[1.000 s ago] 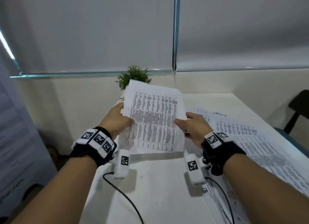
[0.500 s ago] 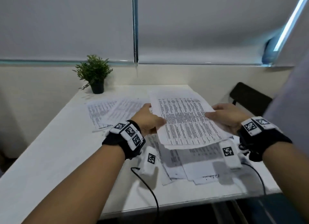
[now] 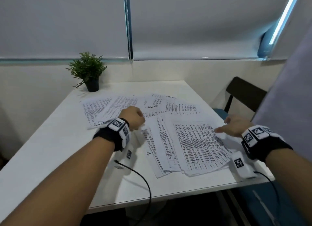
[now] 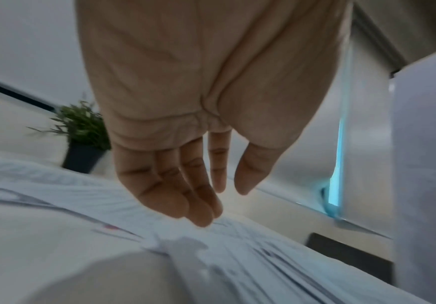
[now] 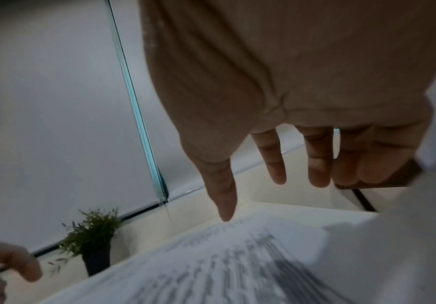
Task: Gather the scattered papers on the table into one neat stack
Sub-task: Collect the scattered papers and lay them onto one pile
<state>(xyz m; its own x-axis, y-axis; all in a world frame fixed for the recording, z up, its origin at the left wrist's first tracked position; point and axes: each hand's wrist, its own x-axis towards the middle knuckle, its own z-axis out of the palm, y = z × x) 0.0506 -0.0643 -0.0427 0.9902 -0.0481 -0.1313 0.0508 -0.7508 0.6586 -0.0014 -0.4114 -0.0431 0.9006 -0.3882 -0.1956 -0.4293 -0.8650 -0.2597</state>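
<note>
Papers (image 3: 199, 144): printed sheets spread over the far and right parts of the white table (image 3: 50, 151), the nearest ones piled loosely at the right front corner.
Left hand (image 3: 133, 118): above the sheets near the middle, fingers straight and loose, holding nothing.
Right hand (image 3: 234, 126): over the right pile, fingers spread, thumb pointing inward, holding nothing.
Potted plant (image 3: 89, 72): far left corner.

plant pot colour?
Black pot, holding a green plant; clearest in the head view.
</note>
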